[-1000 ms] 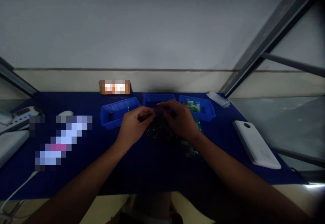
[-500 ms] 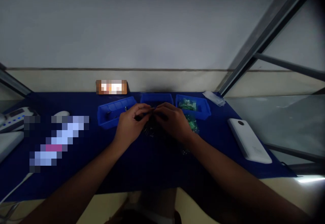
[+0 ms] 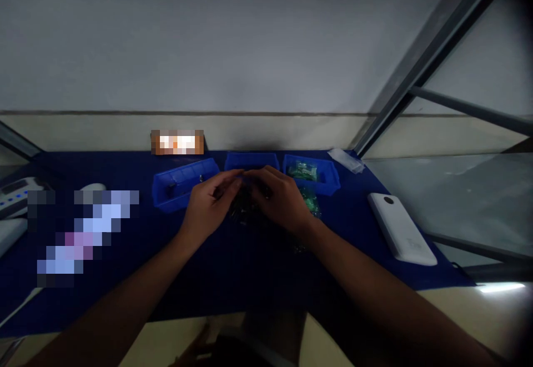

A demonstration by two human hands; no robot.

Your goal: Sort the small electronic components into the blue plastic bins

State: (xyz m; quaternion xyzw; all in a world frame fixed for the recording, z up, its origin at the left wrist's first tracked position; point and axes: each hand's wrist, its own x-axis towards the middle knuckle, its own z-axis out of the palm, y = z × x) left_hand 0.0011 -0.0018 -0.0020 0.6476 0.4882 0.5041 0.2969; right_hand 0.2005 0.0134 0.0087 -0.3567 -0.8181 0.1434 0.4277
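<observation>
Small workshop bench, seemingly: blue-covered table (image 3: 200, 283), plastic parts bins (image 3: 170, 203).

Hands (image 3: 281, 196) close together, blue bins (image 3: 171, 204), blue tabletop (image 3: 200, 278)

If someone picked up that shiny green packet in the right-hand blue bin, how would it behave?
The green packet would probably flex, as its wrapping looks like thin plastic film. Its glossy highlights suggest slipperiness. Lying flattish in the blue bin, it seems unlikely to roll.

Dark pile (image 3: 241, 212) below fingers (image 3: 230, 194) blurred, middle blue bin (image 3: 250, 161) partly hidden, white device (image 3: 10, 232) cut off left
</observation>
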